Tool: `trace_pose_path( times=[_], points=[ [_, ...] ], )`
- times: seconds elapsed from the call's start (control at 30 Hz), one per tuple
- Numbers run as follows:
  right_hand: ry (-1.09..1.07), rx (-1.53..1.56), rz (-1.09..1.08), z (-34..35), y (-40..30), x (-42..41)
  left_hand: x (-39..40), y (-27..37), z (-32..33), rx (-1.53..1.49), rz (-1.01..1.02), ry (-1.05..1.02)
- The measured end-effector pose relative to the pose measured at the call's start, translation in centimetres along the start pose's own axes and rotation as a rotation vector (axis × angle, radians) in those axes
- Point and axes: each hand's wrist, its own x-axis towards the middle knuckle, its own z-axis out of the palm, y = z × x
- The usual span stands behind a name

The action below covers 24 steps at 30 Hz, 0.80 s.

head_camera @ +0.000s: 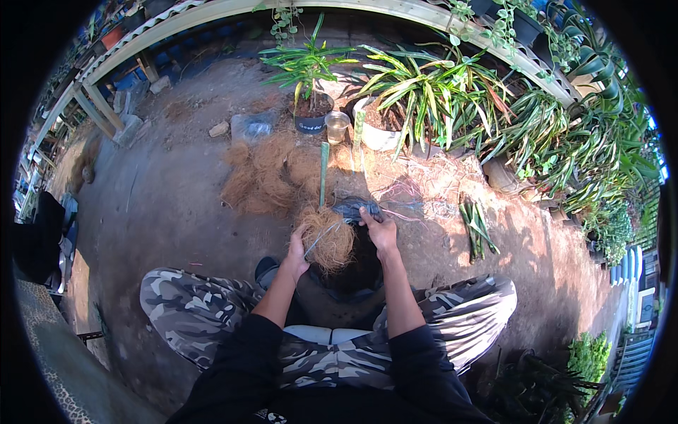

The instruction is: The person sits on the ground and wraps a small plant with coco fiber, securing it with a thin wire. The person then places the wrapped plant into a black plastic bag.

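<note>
My left hand holds a ball of brown coconut fibre by its left side, with a pale string across it. A green stem or leaf cutting stands upright at the ball's far side. My right hand pinches a crumpled dark plastic sheet or bag at the ball's right. Below the hands, between my legs, sits a dark container with dark material in it, partly hidden by the ball. Beyond lie several loose clumps of coconut fibre.
Farther off stand a potted plant, a clear plastic cup and a white pot. A clear plastic bag lies at their left. Pink string and cut green leaves lie rightward; a metal frame arches behind.
</note>
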Motion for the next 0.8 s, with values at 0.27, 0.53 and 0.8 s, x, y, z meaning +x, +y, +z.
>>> trace_pose_path(
  times=[0.27, 0.53, 0.8],
  points=[
    [0.039, -0.278, -0.291, 3.7, -4.3, -6.6, 1.5, 1.0, -0.1, -0.071, 0.311, 0.022],
    [0.124, -0.282, -0.524, 6.1, -3.6, -7.8, 1.8, 1.2, 0.4, -0.015, 0.464, 0.272],
    [-0.015, -0.245, -0.367, 6.2, -2.8, -8.6, 1.3, 1.9, 1.3, -0.164, 0.525, 0.314]
  ],
)
